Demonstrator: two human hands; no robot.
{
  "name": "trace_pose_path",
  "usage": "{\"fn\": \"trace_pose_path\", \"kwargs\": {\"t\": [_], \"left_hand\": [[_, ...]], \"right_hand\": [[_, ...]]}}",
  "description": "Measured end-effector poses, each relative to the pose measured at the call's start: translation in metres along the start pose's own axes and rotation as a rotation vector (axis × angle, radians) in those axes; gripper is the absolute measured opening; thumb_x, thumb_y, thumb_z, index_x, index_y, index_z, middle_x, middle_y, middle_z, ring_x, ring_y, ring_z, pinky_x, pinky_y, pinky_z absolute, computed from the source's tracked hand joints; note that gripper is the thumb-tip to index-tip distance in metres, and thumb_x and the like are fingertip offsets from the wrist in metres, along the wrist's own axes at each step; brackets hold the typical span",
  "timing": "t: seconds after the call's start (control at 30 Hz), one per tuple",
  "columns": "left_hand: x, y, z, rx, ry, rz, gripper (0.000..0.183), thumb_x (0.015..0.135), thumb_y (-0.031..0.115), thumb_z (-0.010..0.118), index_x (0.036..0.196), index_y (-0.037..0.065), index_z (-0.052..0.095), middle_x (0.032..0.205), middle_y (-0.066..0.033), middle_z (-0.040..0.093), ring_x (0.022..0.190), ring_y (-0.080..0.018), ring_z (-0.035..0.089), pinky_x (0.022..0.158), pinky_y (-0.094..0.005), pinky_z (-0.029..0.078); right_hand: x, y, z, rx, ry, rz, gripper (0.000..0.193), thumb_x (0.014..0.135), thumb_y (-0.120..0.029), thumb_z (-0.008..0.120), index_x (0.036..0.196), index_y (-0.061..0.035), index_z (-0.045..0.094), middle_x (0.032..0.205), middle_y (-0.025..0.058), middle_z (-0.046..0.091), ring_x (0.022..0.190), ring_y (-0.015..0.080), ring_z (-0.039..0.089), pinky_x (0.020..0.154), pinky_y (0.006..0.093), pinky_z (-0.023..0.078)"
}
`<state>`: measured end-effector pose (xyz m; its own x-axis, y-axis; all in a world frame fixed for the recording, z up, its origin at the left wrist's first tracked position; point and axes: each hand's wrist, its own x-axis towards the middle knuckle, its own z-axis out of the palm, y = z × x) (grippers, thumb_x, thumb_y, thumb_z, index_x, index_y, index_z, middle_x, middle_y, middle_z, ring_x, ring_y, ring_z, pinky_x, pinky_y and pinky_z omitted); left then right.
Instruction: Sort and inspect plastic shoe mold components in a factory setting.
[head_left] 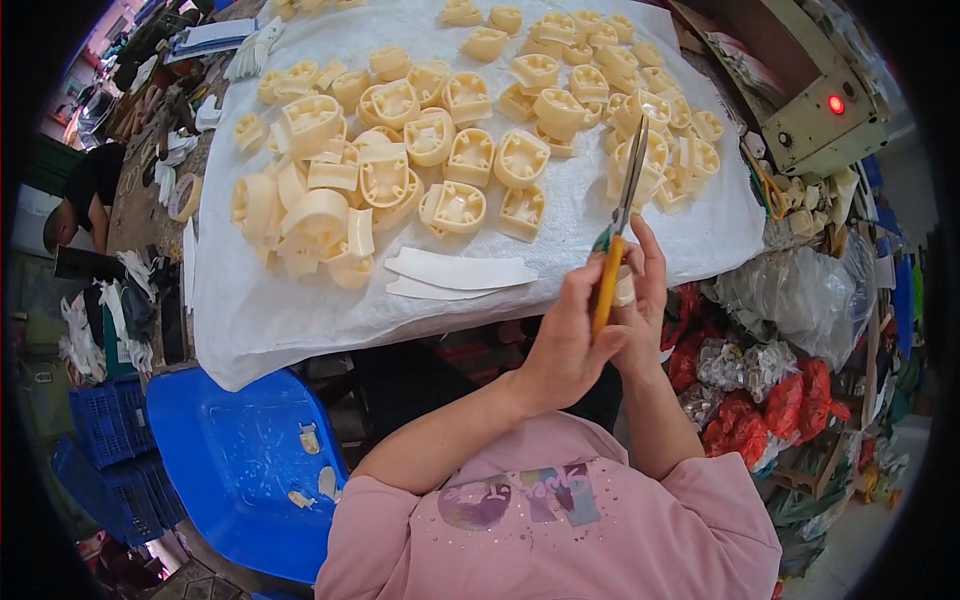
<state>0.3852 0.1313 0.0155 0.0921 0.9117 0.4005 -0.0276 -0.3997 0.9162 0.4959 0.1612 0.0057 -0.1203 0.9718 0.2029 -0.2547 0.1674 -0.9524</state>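
Note:
A pair of scissors (607, 285) with yellow-orange handles stands upright between my hands, its grey blades pointing up over the table. My left hand (565, 345) is closed on the handles, its fingers and thumb pressed against them. From the other side my right hand (645, 295) curls about the handles, one finger reaching up beside the blade base. A small beige band (624, 288) shows among the right fingers; what it is I cannot make out. Beyond the blades lie cream plastic rounded shells (522, 158), several heaped together. Two white curved strips (460, 270) rest at the table's near edge.
White sheeting (300, 345) covers the table. A blue plastic tub (235, 470) with a few cream scraps stands below left. At right are a metal control box (825, 115) with a red light, clear plastic bags (800, 295) and red bags (745, 425). A person (85, 200) bends at far left.

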Motion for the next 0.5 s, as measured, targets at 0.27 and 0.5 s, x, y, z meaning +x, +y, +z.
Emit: {"fn": "trace_pose_path", "kwargs": {"t": [0.27,0.5], "left_hand": [[0.0,0.014,-0.068,0.95,-0.046,0.185,0.026,0.069,0.001,0.066,0.094,0.006,0.062,0.094,-0.0111,0.055,0.089,-0.0294,0.053,0.078,-0.0408,0.044],[0.018,0.004,-0.127,1.546,-0.047,0.123,0.026,0.066,0.006,0.069,0.09,0.007,0.061,0.099,-0.0091,0.054,0.093,-0.0272,0.05,0.075,-0.0388,0.039]], "right_hand": [[0.035,0.004,-0.028,-1.057,0.066,-0.105,0.047,0.078,0.001,0.059,0.124,-0.0052,0.051,0.102,0.0205,0.046,0.093,0.032,0.049,0.083,0.0395,0.042],[0.035,0.016,-0.029,-1.364,0.09,-0.255,0.045,0.067,0.006,0.057,0.11,-0.0038,0.061,0.105,0.0188,0.05,0.099,0.0349,0.045,0.086,0.0418,0.04]]}}
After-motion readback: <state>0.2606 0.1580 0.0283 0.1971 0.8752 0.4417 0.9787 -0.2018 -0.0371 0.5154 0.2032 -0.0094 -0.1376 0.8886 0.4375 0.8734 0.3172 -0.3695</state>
